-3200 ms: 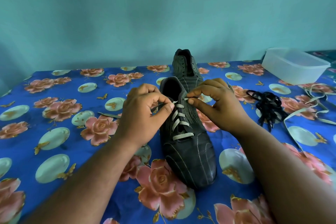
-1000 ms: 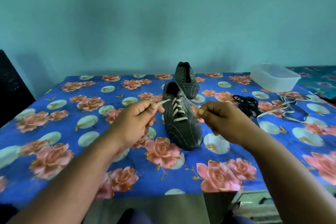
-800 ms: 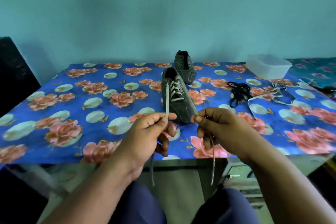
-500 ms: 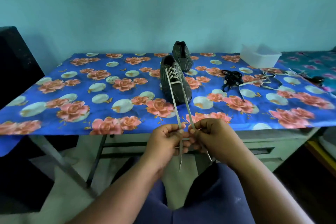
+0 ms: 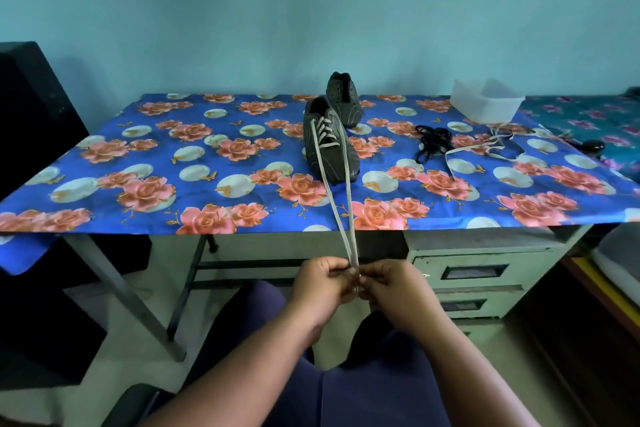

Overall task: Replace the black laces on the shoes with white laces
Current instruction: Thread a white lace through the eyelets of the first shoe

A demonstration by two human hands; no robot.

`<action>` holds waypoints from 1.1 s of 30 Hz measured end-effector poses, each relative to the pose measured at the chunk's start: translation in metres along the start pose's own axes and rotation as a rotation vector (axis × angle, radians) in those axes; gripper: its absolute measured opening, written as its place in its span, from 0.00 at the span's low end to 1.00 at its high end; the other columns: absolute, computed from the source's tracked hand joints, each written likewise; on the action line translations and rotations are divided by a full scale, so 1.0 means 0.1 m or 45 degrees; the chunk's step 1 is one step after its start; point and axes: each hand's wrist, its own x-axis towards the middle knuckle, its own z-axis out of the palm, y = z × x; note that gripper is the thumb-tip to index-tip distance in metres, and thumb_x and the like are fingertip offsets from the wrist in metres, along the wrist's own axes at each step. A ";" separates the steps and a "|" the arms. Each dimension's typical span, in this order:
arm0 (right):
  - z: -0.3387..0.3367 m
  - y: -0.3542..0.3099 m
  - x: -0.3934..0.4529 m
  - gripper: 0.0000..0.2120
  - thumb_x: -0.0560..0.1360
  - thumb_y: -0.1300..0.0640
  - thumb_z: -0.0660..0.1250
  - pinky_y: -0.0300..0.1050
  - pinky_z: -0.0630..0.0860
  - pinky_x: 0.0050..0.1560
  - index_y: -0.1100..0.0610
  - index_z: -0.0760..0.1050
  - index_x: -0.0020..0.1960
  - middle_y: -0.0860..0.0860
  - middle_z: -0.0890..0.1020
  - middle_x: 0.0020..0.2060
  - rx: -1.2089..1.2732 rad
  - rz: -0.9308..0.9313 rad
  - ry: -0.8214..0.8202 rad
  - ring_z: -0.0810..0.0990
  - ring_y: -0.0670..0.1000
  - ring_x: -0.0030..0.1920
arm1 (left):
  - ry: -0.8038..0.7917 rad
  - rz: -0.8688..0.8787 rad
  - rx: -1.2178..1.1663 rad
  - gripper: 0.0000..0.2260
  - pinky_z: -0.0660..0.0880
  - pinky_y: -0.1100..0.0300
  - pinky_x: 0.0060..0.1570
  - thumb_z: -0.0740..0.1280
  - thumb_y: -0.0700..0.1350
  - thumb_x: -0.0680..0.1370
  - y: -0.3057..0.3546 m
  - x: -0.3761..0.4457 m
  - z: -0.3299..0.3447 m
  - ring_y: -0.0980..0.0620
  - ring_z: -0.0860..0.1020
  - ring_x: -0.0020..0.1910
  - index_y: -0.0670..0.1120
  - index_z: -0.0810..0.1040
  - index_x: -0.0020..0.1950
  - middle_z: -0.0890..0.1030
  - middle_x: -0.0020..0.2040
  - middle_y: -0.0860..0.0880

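Head view showed both hands meeting low in the centre of the frame, below the table edge and above the person's lap. The left hand (image 5: 323, 282) and the right hand (image 5: 391, 284) had their fingers curled and pinched the two ends of the white lace (image 5: 341, 215) together where the knuckles nearly touched. From that pinch the two strands ran taut up the middle of the frame, spreading slightly, to the near shoe (image 5: 329, 149), where the lace crossed in several rungs over its tongue. That shoe stood on the flowered blue tablecloth (image 5: 173, 163) in the upper centre, toe toward the camera. The second shoe (image 5: 343, 99) stood just behind it, touching or nearly so, showing no lace. To the right of the shoes a tangle of black laces (image 5: 431, 142) lay on the cloth, and just beyond it another loose white lace (image 5: 485, 146) trailed toward a clear plastic tub (image 5: 486, 104) at the upper right. Pale drawers (image 5: 474, 274) sat under the right of the table.
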 end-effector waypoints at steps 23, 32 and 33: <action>-0.55 -0.32 0.31 0.07 0.81 0.56 0.69 0.44 0.79 0.39 0.57 0.83 0.47 0.47 0.84 0.32 -0.001 0.015 -0.095 0.81 0.43 0.31 | -0.209 0.018 0.412 0.06 0.81 0.62 0.45 0.68 0.40 0.82 0.70 0.10 -0.68 0.52 0.83 0.45 0.40 0.81 0.57 0.85 0.51 0.43; -0.72 -1.03 0.97 0.09 0.81 0.49 0.69 0.58 0.84 0.48 0.54 0.81 0.55 0.50 0.85 0.45 0.081 -0.203 0.219 0.86 0.56 0.45 | 0.216 0.318 0.382 0.08 0.83 0.56 0.38 0.67 0.40 0.83 1.41 0.68 -0.68 0.52 0.84 0.33 0.41 0.79 0.61 0.84 0.53 0.40; -0.71 -1.05 1.07 0.13 0.81 0.46 0.68 0.57 0.84 0.48 0.54 0.79 0.59 0.50 0.85 0.49 0.049 -0.192 0.234 0.85 0.56 0.46 | 0.220 0.290 0.371 0.10 0.81 0.58 0.32 0.66 0.40 0.83 1.43 0.74 -0.63 0.54 0.84 0.30 0.40 0.76 0.64 0.84 0.51 0.40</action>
